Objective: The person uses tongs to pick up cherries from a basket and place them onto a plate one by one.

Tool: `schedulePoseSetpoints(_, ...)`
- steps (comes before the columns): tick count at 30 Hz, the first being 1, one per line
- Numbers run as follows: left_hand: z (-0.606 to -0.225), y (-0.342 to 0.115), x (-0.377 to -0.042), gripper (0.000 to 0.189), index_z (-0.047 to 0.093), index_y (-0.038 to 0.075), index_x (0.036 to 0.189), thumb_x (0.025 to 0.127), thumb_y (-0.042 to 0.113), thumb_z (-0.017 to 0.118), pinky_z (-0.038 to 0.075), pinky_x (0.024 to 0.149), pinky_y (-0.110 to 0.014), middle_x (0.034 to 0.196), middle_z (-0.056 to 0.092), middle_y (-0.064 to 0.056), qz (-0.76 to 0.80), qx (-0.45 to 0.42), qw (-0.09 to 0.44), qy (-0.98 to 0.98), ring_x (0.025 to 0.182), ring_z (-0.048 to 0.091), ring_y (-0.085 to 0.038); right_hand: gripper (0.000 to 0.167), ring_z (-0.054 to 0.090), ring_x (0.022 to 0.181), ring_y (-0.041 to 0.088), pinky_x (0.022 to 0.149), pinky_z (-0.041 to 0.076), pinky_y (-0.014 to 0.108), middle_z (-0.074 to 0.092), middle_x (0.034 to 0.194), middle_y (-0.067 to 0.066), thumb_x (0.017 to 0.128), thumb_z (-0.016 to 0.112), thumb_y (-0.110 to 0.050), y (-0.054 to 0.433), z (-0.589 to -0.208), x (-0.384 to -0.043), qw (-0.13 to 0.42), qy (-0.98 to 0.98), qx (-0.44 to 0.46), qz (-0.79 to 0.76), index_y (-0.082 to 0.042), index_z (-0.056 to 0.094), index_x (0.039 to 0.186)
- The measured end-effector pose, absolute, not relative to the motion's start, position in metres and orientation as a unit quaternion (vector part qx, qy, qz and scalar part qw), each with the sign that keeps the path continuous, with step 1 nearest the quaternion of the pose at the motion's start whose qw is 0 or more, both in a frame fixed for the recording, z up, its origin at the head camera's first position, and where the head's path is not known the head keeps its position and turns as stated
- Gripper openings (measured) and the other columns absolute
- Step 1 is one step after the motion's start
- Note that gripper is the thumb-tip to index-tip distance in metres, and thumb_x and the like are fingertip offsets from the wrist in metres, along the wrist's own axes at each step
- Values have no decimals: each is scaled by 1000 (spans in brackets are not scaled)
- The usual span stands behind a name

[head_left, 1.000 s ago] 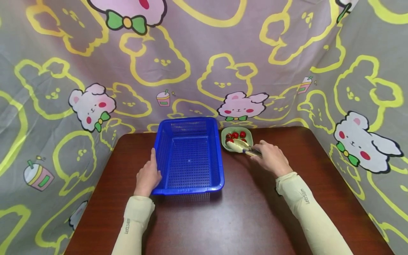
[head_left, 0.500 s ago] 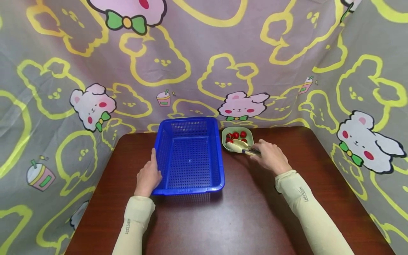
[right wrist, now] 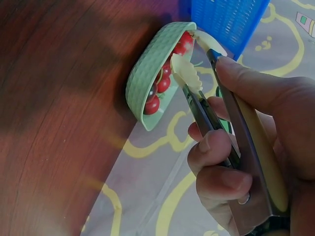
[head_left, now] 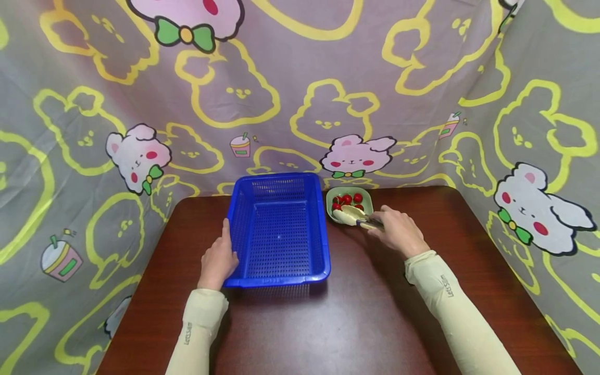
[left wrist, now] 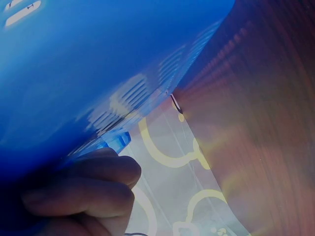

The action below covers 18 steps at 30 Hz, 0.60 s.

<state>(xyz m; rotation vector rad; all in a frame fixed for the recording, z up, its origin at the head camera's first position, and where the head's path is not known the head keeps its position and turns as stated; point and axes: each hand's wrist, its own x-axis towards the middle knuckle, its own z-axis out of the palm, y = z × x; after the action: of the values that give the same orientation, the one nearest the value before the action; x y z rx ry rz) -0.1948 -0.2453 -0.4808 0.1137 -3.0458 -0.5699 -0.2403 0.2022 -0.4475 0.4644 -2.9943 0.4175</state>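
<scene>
A large blue plastic basket with perforated walls and nothing inside stands on the table. My left hand grips its left rim; fingers curl against the basket wall in the left wrist view. My right hand holds a pair of tongs with metal arms and cream tips. The spread tongs' tips are at a small light green bowl holding several red cherry tomatoes. One tip reaches over the bowl, and no tomato is visibly pinched. The tongs hide part of the bowl's front.
A dark brown wooden table lies beneath everything. Grey cloth with yellow bear outlines and rabbit prints hangs behind the table and at both sides. The bowl sits right beside the basket's right wall.
Hands, basket and bowl stay nearly where they were. The tongs' tips shift only very slightly over the bowl.
</scene>
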Motion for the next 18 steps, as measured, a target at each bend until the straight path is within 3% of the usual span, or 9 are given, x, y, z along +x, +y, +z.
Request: schedulePoseSetpoints(18, -479, -244, -194, 89, 11, 1, 164, 95, 7, 66, 54, 74, -61, 117, 65, -32, -185, 42, 17, -982, 81, 65, -43, 37, 62, 72, 32, 64, 49, 51, 62, 94, 8, 89, 81, -27, 205, -446, -237, 52, -975, 152, 154, -11, 76, 121)
